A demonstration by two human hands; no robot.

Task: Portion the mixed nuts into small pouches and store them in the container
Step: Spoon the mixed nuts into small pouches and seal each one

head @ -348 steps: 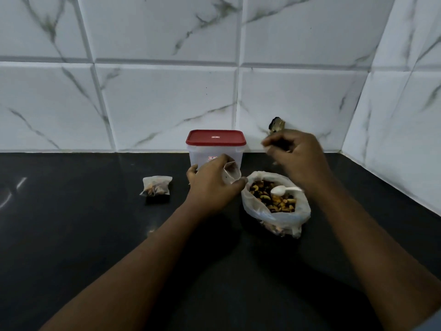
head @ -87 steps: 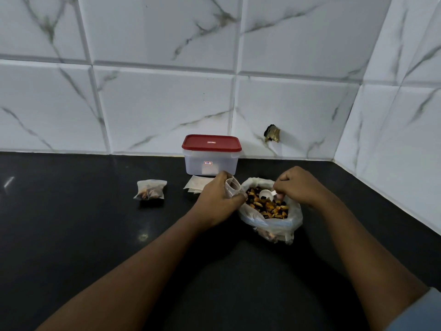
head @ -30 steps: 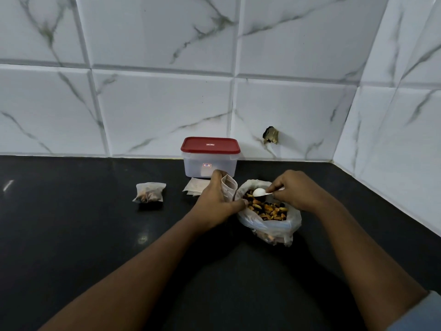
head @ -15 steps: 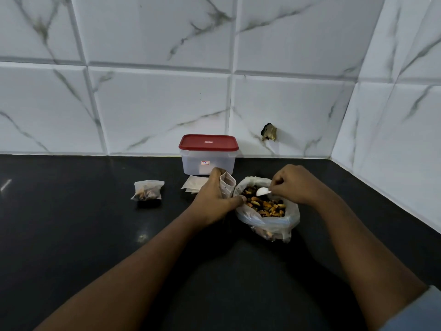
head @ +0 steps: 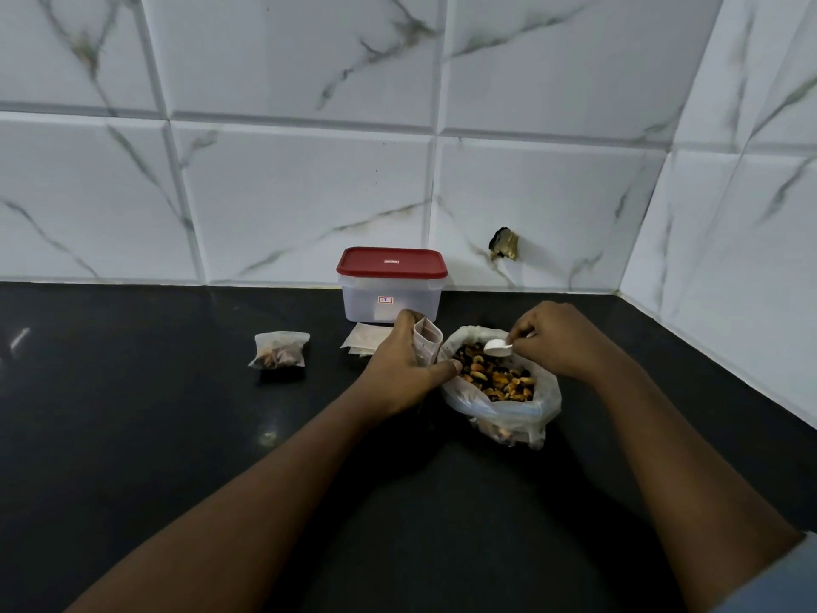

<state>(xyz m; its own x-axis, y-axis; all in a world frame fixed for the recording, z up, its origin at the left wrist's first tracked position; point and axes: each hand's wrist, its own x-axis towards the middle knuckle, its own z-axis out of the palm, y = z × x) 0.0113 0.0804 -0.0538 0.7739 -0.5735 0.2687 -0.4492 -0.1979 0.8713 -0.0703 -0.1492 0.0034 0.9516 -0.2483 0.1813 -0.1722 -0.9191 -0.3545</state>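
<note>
Your left hand [head: 400, 369] is wrapped around a small pouch [head: 428, 345], fingers and thumb curled round it. It's upright, mouth open at the top, right up against the left edge of the plastic bag [head: 508, 409]. The mixed nuts [head: 495, 376] are sitting in that bag, which is rolled open on the black countertop [head: 177, 435].

Your right hand [head: 552, 338] is pinching the handle of a white spoon [head: 497, 347] between thumb and fingertips. The spoon's bowl points toward the pouch, just over the nuts near the bag's back rim.

The container [head: 391, 303] is behind your left hand, close to the marble-tile wall [head: 309, 205], with its red lid [head: 391, 262] on. A few flat empty pouches [head: 364, 340] lie just in front of it, partly hidden by your hand. One filled pouch [head: 278, 349] sits off to the left on the counter, well apart from the bag.
</note>
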